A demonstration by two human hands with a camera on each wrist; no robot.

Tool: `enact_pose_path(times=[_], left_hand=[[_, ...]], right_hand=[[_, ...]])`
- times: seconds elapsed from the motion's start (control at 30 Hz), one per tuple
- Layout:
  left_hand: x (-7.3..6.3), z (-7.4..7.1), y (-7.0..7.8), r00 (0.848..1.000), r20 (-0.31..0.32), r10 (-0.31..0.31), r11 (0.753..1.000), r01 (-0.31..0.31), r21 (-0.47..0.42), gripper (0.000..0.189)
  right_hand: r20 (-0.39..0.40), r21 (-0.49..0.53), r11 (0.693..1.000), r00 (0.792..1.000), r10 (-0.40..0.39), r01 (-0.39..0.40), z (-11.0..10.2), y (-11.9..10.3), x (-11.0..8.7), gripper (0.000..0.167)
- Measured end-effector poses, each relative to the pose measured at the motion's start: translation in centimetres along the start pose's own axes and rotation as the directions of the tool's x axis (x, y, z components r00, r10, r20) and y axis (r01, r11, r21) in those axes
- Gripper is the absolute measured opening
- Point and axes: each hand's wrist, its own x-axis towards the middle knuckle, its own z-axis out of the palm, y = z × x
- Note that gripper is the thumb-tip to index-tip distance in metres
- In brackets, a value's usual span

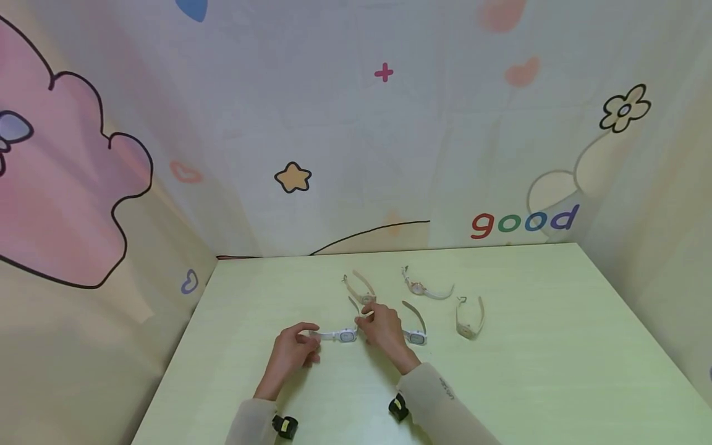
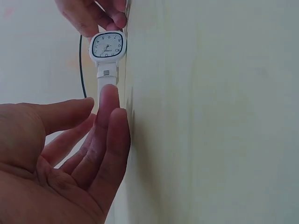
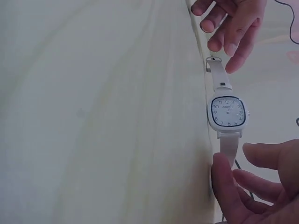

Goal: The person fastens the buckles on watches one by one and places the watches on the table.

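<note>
A white wristwatch [image 1: 347,335] with a rounded-square dial lies on the table between both hands. My left hand [image 1: 292,352] is at its buckle end; in the left wrist view the fingertips [image 2: 111,100] overlap the strap, while the thumb stands apart. In the right wrist view the buckle [image 3: 213,59] shows just below the left fingers. My right hand [image 1: 384,330] is at the other strap. One right fingertip [image 3: 222,163] meets that strap, the thumb is clear of it, and the strap's end is hidden.
Just right of my right hand lies another watch [image 1: 415,337] with a squarish dial. Behind are a beige watch [image 1: 366,298] and a white-strapped one [image 1: 417,288]; a further beige watch [image 1: 467,330] lies to the right. A printed cloth [image 1: 345,136] hangs behind the table [image 1: 556,358].
</note>
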Motion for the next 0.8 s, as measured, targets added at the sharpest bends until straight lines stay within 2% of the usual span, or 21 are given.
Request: enact_pose_path(times=[0.23,0.47,0.8], left_hand=[[0.7,0.1,-0.5,0.997,0.067,-0.049,0.995,0.054,-0.08,0.029],[1.2,0.1,-0.9,0.994,0.072,-0.078,0.992,0.085,-0.091,0.02],[1.3,0.1,-1.0,0.99,0.108,-0.087,0.99,0.098,-0.098,0.014]], right_hand=[[0.049,0.082,0.996,0.998,0.035,-0.039,-0.1,0.4,0.2,0.025],[0.078,0.14,0.986,0.994,0.078,-0.088,0.0,0.9,0.5,0.022],[0.075,0.104,0.989,0.992,0.099,-0.106,0.2,0.9,0.6,0.014]])
